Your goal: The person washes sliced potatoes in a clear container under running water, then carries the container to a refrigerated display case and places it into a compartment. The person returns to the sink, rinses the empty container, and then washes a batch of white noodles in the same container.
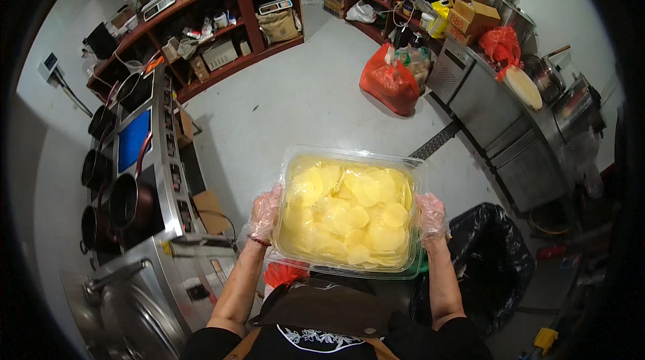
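Held in front of my body is a clear plastic tub (423, 178) full of thin, round, pale yellow slices (352, 216) that look like potato, lying in liquid. My left hand (265, 213), in a thin clear plastic glove, grips the tub's left side. On its right side my right hand (432, 216) has hold of the rim, gloved the same way. The fingers underneath the tub are hidden. Below the tub's near edge show a brown apron (327, 304) and a piece of red plastic bag (284, 274).
Pots (132, 201) stand on a steel cooktop (164, 158) at left, handles jutting out. A red plastic bag (390, 83) sits on the floor ahead. At right are a steel counter (499, 113) and a bin lined with black plastic (486, 259). A drain grate (436, 141) crosses the floor.
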`<state>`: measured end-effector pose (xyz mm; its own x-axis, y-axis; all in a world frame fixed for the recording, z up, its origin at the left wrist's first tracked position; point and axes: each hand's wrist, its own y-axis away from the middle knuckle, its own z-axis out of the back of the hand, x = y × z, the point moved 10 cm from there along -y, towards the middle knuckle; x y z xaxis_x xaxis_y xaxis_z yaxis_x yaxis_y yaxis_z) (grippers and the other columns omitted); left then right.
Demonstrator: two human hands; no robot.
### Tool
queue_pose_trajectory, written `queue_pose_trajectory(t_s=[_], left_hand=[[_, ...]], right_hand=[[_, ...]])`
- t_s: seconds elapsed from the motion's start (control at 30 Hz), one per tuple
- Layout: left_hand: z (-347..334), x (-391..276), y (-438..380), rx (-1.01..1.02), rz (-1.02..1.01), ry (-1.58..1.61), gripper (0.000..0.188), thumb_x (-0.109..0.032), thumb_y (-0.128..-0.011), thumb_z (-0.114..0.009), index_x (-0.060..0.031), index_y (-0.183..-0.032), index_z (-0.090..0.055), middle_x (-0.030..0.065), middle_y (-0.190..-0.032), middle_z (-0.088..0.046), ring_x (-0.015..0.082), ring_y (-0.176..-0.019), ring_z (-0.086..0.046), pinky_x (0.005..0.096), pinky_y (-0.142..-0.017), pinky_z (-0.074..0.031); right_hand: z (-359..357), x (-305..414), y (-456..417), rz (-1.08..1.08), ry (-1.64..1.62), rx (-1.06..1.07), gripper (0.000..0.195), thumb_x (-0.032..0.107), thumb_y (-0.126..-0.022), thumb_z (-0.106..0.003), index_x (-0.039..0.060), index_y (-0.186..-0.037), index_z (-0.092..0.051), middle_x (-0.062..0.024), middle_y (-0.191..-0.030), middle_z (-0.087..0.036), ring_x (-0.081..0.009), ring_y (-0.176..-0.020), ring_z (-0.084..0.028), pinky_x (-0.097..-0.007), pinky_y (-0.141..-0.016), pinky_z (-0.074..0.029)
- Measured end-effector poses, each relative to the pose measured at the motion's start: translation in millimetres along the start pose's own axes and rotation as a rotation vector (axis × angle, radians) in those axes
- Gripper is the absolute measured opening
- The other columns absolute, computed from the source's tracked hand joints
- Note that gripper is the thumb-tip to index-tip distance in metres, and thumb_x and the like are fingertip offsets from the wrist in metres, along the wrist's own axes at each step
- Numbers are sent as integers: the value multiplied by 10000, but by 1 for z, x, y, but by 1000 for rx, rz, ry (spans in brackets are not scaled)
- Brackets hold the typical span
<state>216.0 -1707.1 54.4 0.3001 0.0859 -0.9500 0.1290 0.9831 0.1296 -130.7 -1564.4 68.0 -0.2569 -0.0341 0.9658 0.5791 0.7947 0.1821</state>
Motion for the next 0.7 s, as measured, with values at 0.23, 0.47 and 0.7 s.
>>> queue_pose_trajectory(t_s=[0.23,0.47,0.7], left_hand=[[-6,-51,-190,114,-130,-152,546,-436,-742,-436,56,-507,-436,136,-443,-401,185,-428,-368,341,-443,-321],[-46,-92,-379,303,-221,-321,602,-489,-758,-333,55,-546,-480,238,-500,-426,355,-491,-419,407,-517,-341],[-102,-138,-551,448,-220,-195,620,-505,-763,-297,52,-584,-503,245,-554,-458,349,-546,-449,395,-561,-352]], right_hand=[[-68,23,-133,122,50,-131,242,89,-718,-520,121,-531,-369,75,-517,-335,-21,-460,-309,-184,-399,-248],[-108,22,-253,186,261,-313,104,134,-750,-482,64,-673,-490,34,-576,-438,-49,-496,-396,-186,-439,-316],[-171,64,-373,601,1504,-322,180,165,-732,-503,-9,-777,-520,-23,-681,-513,-94,-590,-474,-221,-505,-379]])
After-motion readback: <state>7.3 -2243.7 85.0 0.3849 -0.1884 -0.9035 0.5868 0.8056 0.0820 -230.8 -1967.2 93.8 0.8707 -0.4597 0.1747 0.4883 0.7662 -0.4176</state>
